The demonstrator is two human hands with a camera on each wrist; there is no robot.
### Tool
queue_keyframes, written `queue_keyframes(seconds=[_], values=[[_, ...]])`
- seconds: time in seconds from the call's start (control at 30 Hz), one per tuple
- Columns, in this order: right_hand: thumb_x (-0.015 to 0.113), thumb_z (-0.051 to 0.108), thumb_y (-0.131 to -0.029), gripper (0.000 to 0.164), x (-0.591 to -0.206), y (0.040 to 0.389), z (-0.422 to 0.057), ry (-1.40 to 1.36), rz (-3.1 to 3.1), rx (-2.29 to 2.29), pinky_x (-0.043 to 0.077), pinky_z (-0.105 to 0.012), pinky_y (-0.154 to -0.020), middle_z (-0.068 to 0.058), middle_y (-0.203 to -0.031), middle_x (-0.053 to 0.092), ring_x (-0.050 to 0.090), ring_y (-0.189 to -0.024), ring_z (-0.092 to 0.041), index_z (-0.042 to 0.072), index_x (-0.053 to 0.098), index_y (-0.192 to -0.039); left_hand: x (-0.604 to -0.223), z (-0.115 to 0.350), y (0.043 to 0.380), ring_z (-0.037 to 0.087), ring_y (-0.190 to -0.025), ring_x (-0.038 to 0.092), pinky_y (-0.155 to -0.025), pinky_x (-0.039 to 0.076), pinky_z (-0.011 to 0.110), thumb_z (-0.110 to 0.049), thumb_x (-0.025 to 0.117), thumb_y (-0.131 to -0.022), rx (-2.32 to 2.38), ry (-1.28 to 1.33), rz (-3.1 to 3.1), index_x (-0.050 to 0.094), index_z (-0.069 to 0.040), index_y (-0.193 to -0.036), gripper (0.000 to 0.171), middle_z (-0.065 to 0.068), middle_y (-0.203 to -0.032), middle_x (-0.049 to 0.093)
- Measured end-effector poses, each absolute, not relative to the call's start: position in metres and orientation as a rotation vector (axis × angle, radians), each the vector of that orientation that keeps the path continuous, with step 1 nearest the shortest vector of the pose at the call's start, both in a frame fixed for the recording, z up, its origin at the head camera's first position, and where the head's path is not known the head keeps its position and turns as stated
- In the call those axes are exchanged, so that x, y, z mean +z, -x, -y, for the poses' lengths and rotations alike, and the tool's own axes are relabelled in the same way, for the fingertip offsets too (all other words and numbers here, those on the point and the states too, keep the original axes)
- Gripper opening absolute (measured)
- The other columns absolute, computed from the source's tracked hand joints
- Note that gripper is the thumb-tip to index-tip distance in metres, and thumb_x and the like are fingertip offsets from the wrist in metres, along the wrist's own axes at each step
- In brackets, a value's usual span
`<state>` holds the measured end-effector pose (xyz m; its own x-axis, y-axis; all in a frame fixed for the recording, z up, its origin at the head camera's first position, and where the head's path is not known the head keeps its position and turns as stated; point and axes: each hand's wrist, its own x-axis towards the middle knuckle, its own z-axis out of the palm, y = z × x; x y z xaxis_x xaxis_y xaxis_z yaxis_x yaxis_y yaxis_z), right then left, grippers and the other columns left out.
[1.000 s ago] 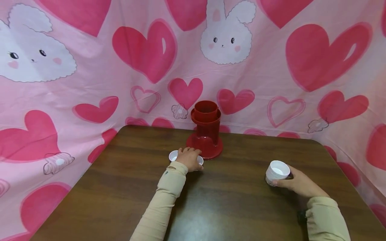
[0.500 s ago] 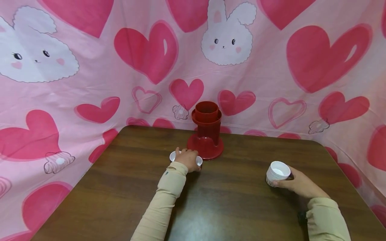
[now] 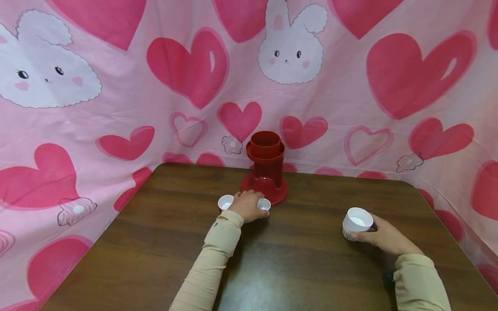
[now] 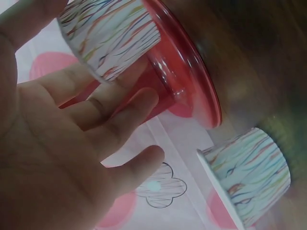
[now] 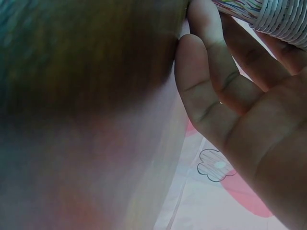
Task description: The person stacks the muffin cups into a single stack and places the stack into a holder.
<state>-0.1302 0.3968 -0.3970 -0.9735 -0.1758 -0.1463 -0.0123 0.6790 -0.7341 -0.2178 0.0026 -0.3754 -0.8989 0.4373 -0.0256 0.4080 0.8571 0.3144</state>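
My left hand [image 3: 248, 206] holds a small white paper baking cup [image 3: 264, 204] between thumb and fingers. In the left wrist view this baking cup [image 4: 112, 36] shows coloured streaks on its side. A second baking cup [image 3: 225, 201] stands on the table just left of that hand, partly hidden by it in the head view; the left wrist view shows this cup [image 4: 252, 175] apart from the fingers. On the right, my right hand [image 3: 389, 235] grips a stack of baking cups [image 3: 356, 223] around its side. Several nested rims of the stack [image 5: 283, 21] show in the right wrist view.
A red plastic holder [image 3: 268, 166] with a round base and a cylinder on top stands behind my left hand. The brown wooden table [image 3: 295, 263] reaches back to a pink cloth [image 3: 334, 99] printed with hearts and rabbits.
The baking cup in my left hand has shifted slightly to the right, away from the second cup. My right hand and its stack have stayed put.
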Motion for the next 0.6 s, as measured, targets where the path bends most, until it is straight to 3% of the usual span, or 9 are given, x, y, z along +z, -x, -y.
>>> queue_keyframes(seconds=[0.37, 0.6], values=[[0.079, 0.027, -0.089, 0.078, -0.397, 0.128, -0.400, 0.156, -2.716, -1.146, 0.050, -0.039, -0.071, -0.021, -0.116, 0.063, 0.058, -0.098, -0.029, -0.015, 0.039, -0.141, -0.376, -0.010, 0.219, 0.031, -0.105, 0.061, -0.092, 0.050, 0.047, -0.039, 0.077, -0.086, 0.687, -0.721, -2.868, 0.060, -0.008, -0.137, 0.062, 0.015, -0.123, 0.060], [0.080, 0.030, -0.088, 0.078, -0.397, 0.128, -0.398, 0.187, -2.768, -1.114, 0.048, -0.045, -0.084, -0.018, -0.118, 0.064, 0.058, -0.106, -0.030, -0.014, 0.043, -0.140, -0.371, -0.021, 0.214, 0.030, -0.119, 0.055, -0.099, 0.047, 0.045, -0.037, 0.078, -0.087, 0.796, -0.766, -2.790, 0.055, -0.008, -0.142, 0.067, 0.015, -0.132, 0.058]])
